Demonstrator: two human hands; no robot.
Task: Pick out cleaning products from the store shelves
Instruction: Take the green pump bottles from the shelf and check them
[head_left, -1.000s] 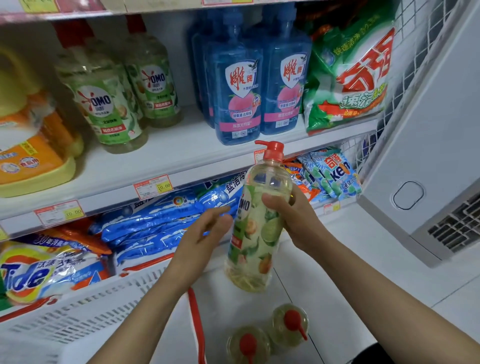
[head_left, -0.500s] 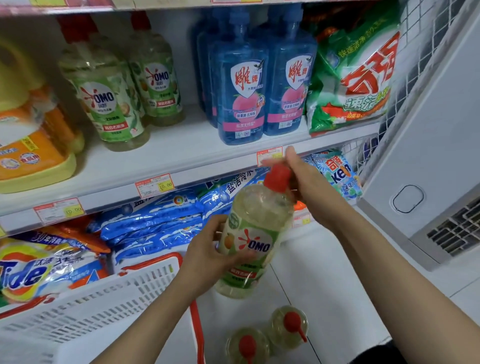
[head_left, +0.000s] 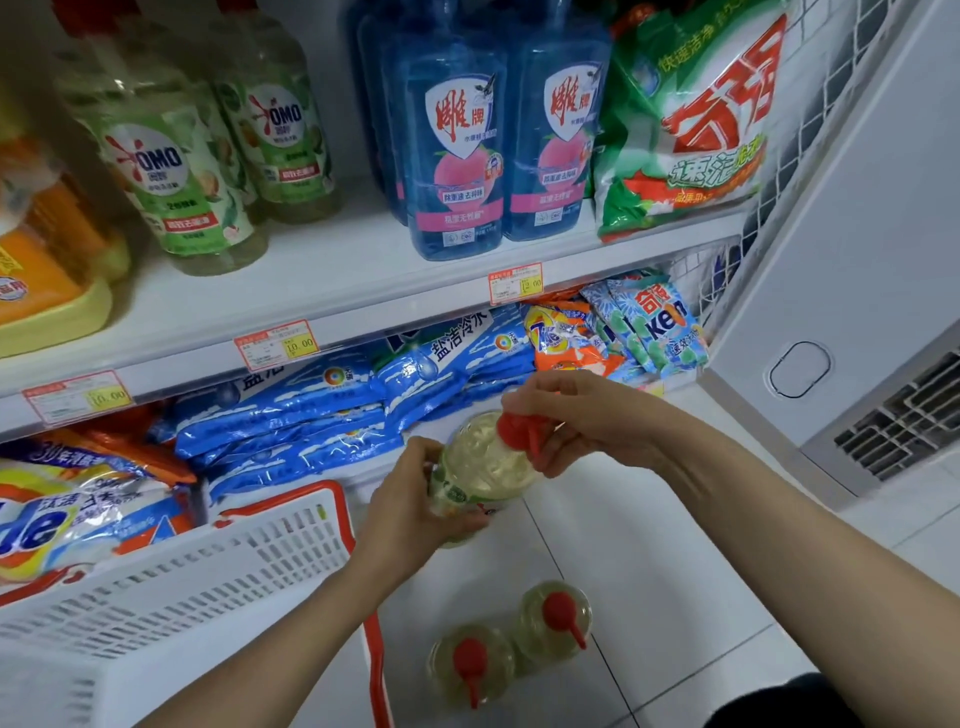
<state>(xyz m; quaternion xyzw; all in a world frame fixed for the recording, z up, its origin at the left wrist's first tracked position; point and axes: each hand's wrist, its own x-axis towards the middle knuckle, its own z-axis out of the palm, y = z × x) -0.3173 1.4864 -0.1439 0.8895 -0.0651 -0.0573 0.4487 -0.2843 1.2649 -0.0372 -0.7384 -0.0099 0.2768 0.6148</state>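
We face white metal store shelves (head_left: 332, 291) packed with detergents, above a pale tiled floor (head_left: 649, 545). Left of the left hand, a white slotted plastic basket with a red rim (head_left: 218, 566) juts in, rigid and latticed.

The left hand (head_left: 410, 504) now curls its fingers round the body of the clear pale-yellow plastic soap bottle with a green label (head_left: 483, 467). A second ago this hand was only reaching in, while the right hand carried the bottle upright by its middle. Since then the bottle has sunk lower and tipped its rounded shoulder towards us, and it sits between the two hands in front of the lower shelf. The right hand (head_left: 592, 421) has climbed to the red plastic pump head (head_left: 519, 434) and pinches it between thumb and fingers.

We judge this pick as good as made: the bottle is off the shelf, the weight has passed to the left hand, and the right seems to be checking or turning the pump. The wall looks smooth and slick and the liquid heavy, so the body grip matters more than the thin, hard nozzle.

Below the hands, two matching yellow bottles with red pumps (head_left: 470, 670) stand side by side on the tiles. Right of the right hand stands a white cabinet with a grey vent (head_left: 831, 249).
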